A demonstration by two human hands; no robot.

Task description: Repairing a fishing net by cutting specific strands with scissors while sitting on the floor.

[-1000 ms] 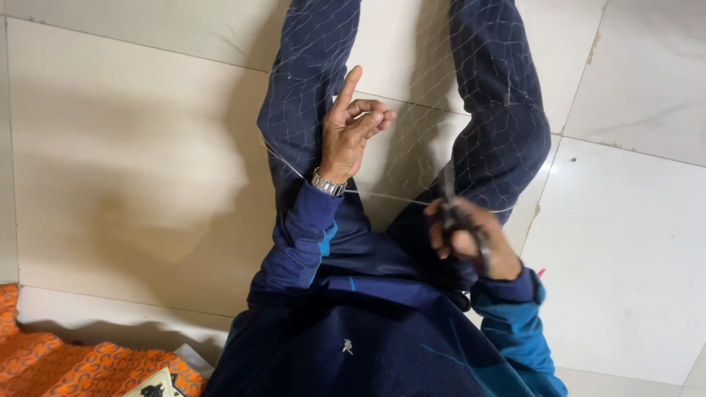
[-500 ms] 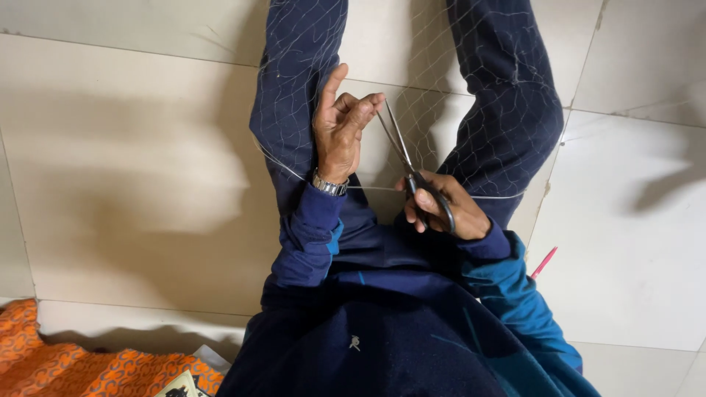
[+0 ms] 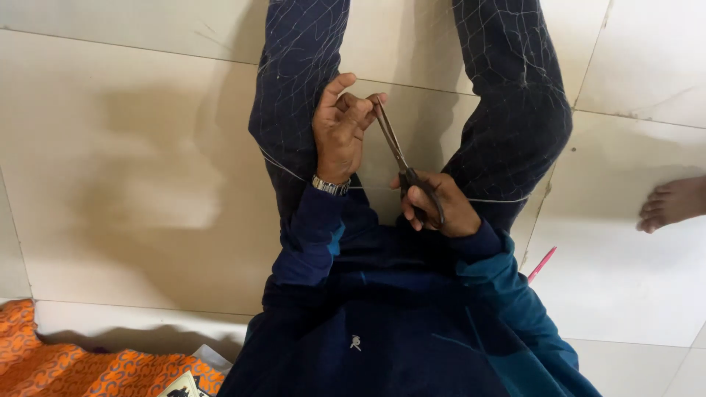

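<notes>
Scissors (image 3: 401,163) gripped in right hand (image 3: 435,206), fingers closed through the handles, blades pointed up twd left hand (image 3: 340,131). Blade tips touching or just beside left fingertips (image 3: 376,99). Left hand pinched shut, thumb up; what's pinched can't be made out, prob. a strand of the thin white netting (image 3: 309,66) draped over both dark-trousered legs. Metal wristwatch (image 3: 329,186) worn on left wrist. Pink stick (image 3: 540,265) lying on tiled floor (image 3: 132,147) beside right sleeve. Another person's bare foot (image 3: 673,204) seen at right edge. Orange patterned cloth (image 3: 81,367) at bottom left.
</notes>
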